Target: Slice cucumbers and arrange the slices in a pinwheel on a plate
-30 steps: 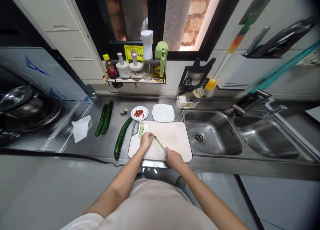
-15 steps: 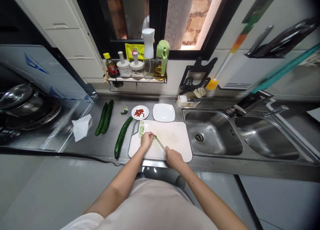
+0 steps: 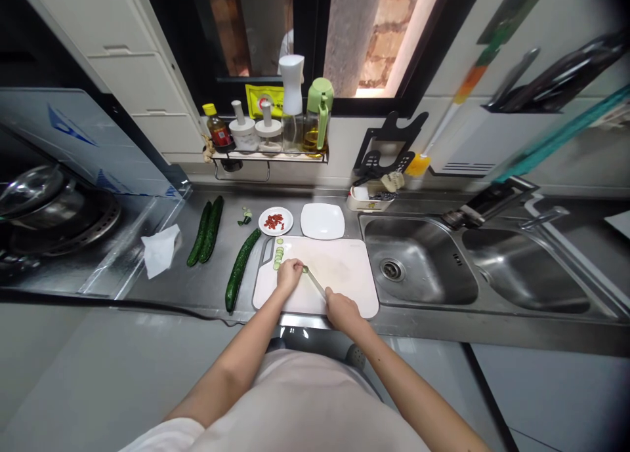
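Observation:
A white cutting board (image 3: 344,294) lies in front of me on the steel counter. My right hand (image 3: 343,309) grips a knife (image 3: 315,283) by its handle, and the blade slants up and left over the board. At the knife's tip is a small green cucumber slice (image 3: 305,269). My left hand (image 3: 289,276) is closed in a pinch at this slice, though the fingers partly cover it. A row of cut cucumber slices (image 3: 278,255) runs along the board's left side. Beside the board lies a whole cucumber (image 3: 241,271).
Two more cucumbers (image 3: 210,229) lie farther left, near a white tissue (image 3: 160,250). Behind the board stand a small plate (image 3: 263,229) of red pieces and a white square dish (image 3: 322,222). Green scraps (image 3: 245,216) lie nearby. A double sink (image 3: 418,288) adjoins on the right.

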{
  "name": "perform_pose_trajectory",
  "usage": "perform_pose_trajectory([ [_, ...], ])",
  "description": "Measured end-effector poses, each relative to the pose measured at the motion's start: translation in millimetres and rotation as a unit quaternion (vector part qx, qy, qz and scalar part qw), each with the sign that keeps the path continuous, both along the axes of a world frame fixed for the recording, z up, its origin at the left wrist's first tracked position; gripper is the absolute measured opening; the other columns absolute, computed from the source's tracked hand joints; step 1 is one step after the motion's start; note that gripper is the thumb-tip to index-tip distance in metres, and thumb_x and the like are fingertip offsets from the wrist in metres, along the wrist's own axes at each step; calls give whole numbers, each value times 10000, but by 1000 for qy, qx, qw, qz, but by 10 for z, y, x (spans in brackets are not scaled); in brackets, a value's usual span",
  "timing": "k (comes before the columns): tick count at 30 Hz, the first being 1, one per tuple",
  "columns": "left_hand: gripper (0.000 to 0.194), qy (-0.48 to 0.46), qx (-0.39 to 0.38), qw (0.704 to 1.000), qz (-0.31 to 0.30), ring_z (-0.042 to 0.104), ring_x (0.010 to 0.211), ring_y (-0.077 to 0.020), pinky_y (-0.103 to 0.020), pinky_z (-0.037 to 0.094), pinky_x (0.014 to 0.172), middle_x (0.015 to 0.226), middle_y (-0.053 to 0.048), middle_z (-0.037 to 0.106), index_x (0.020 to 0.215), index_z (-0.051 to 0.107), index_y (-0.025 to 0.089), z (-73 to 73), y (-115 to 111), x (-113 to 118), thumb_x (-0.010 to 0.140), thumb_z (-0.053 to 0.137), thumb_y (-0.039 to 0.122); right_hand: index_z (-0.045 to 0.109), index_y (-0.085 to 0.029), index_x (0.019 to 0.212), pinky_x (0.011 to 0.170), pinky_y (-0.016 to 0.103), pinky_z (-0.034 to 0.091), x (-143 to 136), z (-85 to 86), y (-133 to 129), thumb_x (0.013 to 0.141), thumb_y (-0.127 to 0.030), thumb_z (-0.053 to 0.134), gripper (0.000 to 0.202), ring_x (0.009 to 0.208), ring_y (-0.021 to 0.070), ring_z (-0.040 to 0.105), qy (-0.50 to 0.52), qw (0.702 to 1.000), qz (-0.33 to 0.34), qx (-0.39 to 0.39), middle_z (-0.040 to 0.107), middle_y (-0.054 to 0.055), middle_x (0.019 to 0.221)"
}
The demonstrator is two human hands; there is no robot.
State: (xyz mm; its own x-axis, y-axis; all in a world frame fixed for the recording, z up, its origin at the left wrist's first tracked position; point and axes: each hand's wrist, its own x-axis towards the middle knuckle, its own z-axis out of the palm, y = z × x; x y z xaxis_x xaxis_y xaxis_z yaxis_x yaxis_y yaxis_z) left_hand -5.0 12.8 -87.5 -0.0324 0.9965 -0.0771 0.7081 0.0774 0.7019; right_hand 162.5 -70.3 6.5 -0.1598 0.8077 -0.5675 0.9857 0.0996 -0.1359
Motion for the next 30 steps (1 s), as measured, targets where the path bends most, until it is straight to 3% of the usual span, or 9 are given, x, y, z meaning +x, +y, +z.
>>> perform_pose_trajectory([
  [20, 186, -5, -13, 1000, 7, 589, 756, -150, -244, 420, 707, 807, -47, 685, 863, 729, 177, -3, 9, -1, 782, 563, 180, 468, -160, 1155, 737, 309, 413, 74, -37, -103, 877, -122, 402, 289, 971, 244, 638, -3, 1000, -9, -3, 667, 155, 1000],
  [30, 180, 0, -11, 1000, 2, 596, 768, -156, -247, 421, 708, 800, -45, 681, 868, 727, 179, -26, 10, -8, 794, 563, 190, 457, -148, 1187, 755, 311, 422, -2, 22, -27, 859, -86, 383, 342, 1000, 242, 629, -1, 1000, -7, -7, 664, 156, 1037],
])
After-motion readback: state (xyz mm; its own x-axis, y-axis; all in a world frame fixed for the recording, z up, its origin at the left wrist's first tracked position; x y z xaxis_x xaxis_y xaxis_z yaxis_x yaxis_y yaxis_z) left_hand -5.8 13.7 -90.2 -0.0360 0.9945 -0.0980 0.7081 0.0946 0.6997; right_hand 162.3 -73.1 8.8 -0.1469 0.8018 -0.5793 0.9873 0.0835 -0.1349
